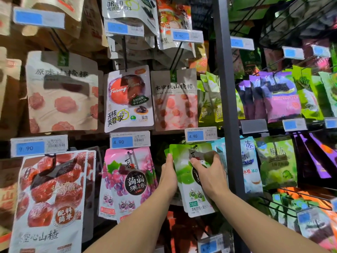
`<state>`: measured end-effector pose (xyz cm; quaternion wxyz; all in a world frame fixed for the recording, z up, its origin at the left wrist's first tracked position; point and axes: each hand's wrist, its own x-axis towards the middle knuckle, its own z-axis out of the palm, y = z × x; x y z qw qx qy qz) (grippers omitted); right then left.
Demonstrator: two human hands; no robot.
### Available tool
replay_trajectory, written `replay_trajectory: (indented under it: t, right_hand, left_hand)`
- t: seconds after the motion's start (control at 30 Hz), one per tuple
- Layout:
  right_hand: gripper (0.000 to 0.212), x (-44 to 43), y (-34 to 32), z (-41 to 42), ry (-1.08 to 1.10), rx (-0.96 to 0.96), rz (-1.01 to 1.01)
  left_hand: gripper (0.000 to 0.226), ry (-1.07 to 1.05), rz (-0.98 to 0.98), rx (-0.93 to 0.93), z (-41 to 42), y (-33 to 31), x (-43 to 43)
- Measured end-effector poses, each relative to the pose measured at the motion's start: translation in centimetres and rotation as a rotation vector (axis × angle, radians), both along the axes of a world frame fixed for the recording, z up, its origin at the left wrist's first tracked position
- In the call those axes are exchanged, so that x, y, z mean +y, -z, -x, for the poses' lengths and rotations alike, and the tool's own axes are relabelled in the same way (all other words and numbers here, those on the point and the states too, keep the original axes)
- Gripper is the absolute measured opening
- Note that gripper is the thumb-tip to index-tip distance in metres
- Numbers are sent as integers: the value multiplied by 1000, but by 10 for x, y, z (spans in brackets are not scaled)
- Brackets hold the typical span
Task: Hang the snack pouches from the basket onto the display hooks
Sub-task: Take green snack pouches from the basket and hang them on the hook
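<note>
Green and white snack pouches (184,172) hang in a small stack below the 4.90 price tag (200,134), right of the pink grape jelly pouches (127,181). My left hand (168,175) grips the stack's left edge, fingers behind it. My right hand (209,172) holds the front pouch, thumb and fingers curled over its upper middle near the hang hole. The hook itself is hidden behind the pouches and the tag. No basket is in view.
A dark upright post (228,106) stands just right of my hands. Blue pouches (249,165) and green plum jelly pouches (277,161) hang beyond it. Red hawthorn pouches (52,194) fill the lower left. Bare hooks (279,209) jut out at lower right.
</note>
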<state>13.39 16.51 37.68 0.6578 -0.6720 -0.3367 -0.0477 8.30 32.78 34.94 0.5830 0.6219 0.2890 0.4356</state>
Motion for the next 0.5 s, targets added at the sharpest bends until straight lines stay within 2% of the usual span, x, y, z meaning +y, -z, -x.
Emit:
replay_trajectory:
  t: [0.1,0.23,0.37,0.5]
  right_hand:
    - [103,0,-3,-3,-12,-1,-6]
    - [103,3,-7,-5,10,-17,38]
    - [89,7,-8,-7,-20,9,23]
    - [70,10,-8,-14,-49,5,31]
  left_hand:
    - [120,-88,0,-19,-18,-4,32]
    - [124,-208,23,-52,-2,-43,17]
    - [129,-239,112,-129,1,-57,30]
    - [98,-203,78,-66,3,-65,23]
